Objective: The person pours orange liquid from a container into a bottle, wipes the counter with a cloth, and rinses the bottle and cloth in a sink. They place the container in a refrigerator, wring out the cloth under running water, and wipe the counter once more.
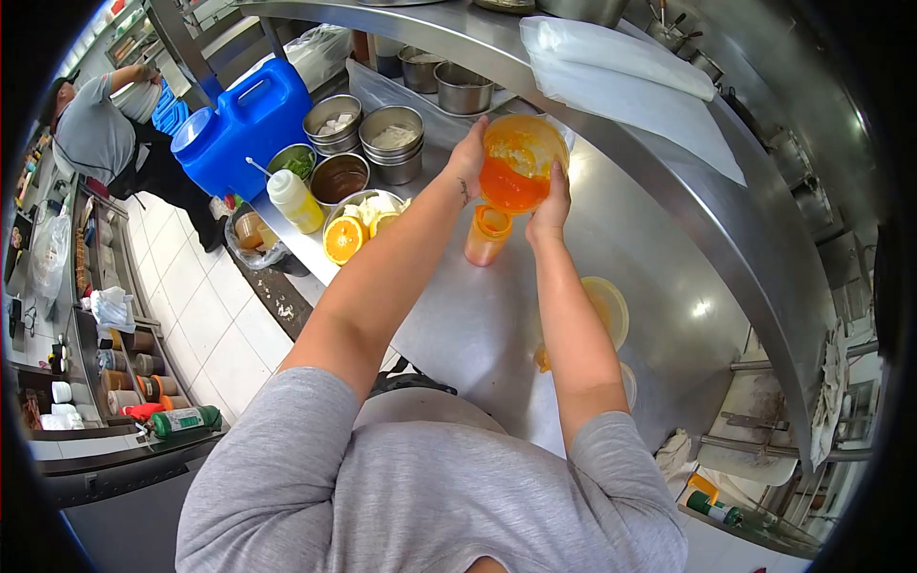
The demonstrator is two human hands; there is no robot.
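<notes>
Between my two hands, a round plastic tub [544, 138] is tipped toward me, its inside smeared with orange sauce [511, 187] pooled at the lower rim. My left hand [468, 155] grips the tub's left side, and my right hand [551, 205] has its fingers around the right side. Directly below the tub's lower rim, an open-topped orange bottle [485, 246] stands upright on the steel counter [439, 334]. A pale yellow round lid or tub [619, 310] lies near my right forearm, which partly hides it.
Left on the counter are a squeeze bottle [296, 202], a bowl with cut oranges [346, 239], steel pots [394, 143] and a blue jug [244, 124]. An overhead steel shelf [659, 124] carries plastic bags [621, 67]. Another person [100, 134] stands beyond the counter at far left.
</notes>
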